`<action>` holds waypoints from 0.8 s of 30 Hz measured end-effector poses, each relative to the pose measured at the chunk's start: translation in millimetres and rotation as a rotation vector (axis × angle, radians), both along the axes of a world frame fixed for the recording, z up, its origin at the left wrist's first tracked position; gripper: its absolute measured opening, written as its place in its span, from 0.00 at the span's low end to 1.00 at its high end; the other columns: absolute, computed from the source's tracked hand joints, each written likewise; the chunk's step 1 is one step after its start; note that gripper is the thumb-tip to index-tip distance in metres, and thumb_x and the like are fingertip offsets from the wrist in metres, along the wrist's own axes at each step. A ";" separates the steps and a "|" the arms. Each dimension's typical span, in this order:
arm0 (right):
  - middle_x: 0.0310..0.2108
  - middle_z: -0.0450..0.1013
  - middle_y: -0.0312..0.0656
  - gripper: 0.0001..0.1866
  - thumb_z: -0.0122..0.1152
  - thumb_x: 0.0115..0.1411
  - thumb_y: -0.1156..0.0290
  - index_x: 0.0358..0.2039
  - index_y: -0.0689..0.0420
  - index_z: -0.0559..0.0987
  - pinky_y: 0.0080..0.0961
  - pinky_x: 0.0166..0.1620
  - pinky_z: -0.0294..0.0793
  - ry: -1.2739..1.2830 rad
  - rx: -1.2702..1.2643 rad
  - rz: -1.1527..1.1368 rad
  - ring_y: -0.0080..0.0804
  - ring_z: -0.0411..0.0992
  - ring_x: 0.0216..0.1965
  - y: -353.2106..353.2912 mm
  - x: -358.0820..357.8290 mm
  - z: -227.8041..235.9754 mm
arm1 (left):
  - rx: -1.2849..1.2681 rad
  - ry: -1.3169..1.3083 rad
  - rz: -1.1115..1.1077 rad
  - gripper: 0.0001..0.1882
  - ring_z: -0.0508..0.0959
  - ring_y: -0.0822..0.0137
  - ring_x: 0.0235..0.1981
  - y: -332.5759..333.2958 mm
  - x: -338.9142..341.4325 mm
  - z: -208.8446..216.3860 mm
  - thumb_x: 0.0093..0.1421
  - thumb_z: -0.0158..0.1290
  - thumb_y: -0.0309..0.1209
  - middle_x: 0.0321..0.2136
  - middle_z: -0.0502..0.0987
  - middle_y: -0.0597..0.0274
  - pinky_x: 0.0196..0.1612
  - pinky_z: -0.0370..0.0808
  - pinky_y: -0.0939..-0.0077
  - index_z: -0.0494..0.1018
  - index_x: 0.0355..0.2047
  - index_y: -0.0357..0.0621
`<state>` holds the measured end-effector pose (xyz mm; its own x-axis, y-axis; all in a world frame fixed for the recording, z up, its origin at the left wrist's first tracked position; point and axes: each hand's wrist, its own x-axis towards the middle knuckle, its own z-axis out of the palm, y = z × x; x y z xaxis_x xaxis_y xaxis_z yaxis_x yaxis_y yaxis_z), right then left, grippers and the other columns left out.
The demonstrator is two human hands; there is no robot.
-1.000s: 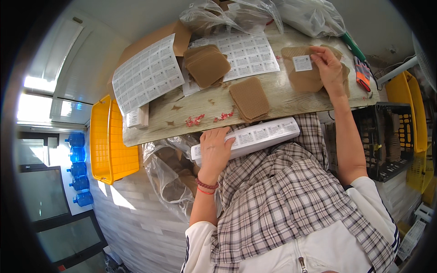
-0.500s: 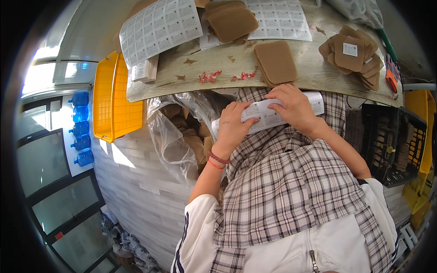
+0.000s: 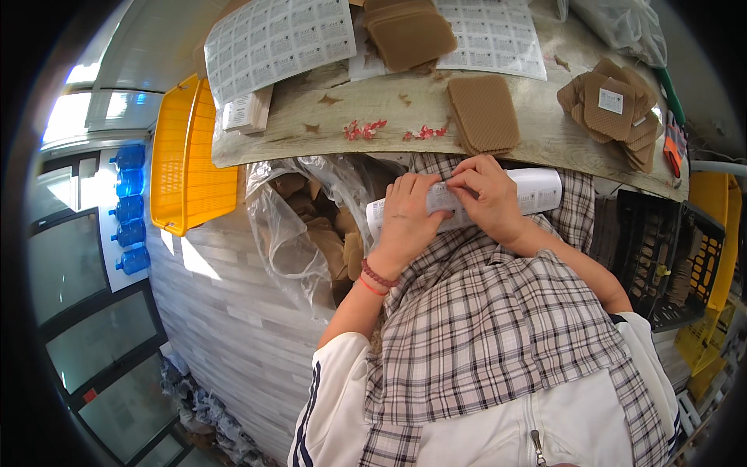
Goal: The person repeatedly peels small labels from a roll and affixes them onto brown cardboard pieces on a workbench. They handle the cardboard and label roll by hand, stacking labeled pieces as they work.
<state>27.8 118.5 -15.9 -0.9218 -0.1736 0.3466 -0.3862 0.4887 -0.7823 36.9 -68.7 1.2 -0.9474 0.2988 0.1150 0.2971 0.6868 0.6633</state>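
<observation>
A white sheet of printed stickers (image 3: pixel 538 190) lies bent across my lap, just below the table's front edge. My left hand (image 3: pixel 409 214) grips its left part, thumb toward the middle. Over the sheet's centre, the thumb and forefinger of my right hand (image 3: pixel 492 204) pinch together near the left fingertips; whether a single sticker is between them is too small to see. Straight ahead on the table stands a neat stack of brown textured pads (image 3: pixel 484 114). To its right, a loose pile of similar pads (image 3: pixel 622 124) has a white sticker (image 3: pixel 611 100) on top.
More sticker sheets (image 3: pixel 280 39) and brown cards (image 3: pixel 408 35) cover the back of the wooden table (image 3: pixel 296 148). A clear bag (image 3: pixel 288 265) with brown pieces sits beside my left arm. There is a yellow crate (image 3: pixel 194 163) at left, a black crate (image 3: pixel 661 257) at right.
My right hand has moved left along the sheet toward my left hand, and its fingers have closed into a pinch. The view has shifted slightly.
</observation>
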 end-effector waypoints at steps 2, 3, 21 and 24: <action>0.38 0.76 0.39 0.10 0.72 0.49 0.80 0.33 0.55 0.85 0.29 0.42 0.75 0.060 -0.040 0.057 0.38 0.74 0.40 4.5 -0.4 -3.5 | -0.006 -0.108 -0.053 0.30 0.75 0.51 0.49 -9.1 -4.4 4.7 0.45 0.71 0.29 0.45 0.77 0.55 0.54 0.70 0.61 0.76 0.50 0.43; 0.37 0.76 0.38 0.10 0.73 0.48 0.80 0.32 0.53 0.85 0.29 0.42 0.75 0.095 -0.070 0.102 0.38 0.74 0.40 9.6 0.5 -5.1 | -0.009 -0.158 -0.079 0.30 0.76 0.51 0.49 -14.0 -7.9 6.7 0.45 0.71 0.29 0.45 0.78 0.55 0.55 0.71 0.61 0.76 0.50 0.42; 0.32 0.76 0.31 0.05 0.63 0.65 0.75 0.38 0.62 0.80 0.18 0.41 0.72 -0.459 -0.380 -0.137 0.17 0.71 0.35 88.1 -124.1 -5.7 | -0.203 0.226 -0.291 0.30 0.64 0.49 0.67 47.1 -59.6 21.1 0.61 0.59 0.33 0.63 0.67 0.48 0.69 0.59 0.51 0.67 0.62 0.36; 0.32 0.77 0.33 0.05 0.64 0.64 0.75 0.38 0.62 0.80 0.20 0.41 0.73 -0.442 -0.332 -0.137 0.19 0.72 0.35 86.6 -131.0 -13.3 | -0.227 0.199 -0.320 0.31 0.61 0.51 0.70 53.2 -65.7 10.2 0.61 0.60 0.32 0.65 0.65 0.47 0.72 0.57 0.51 0.67 0.63 0.35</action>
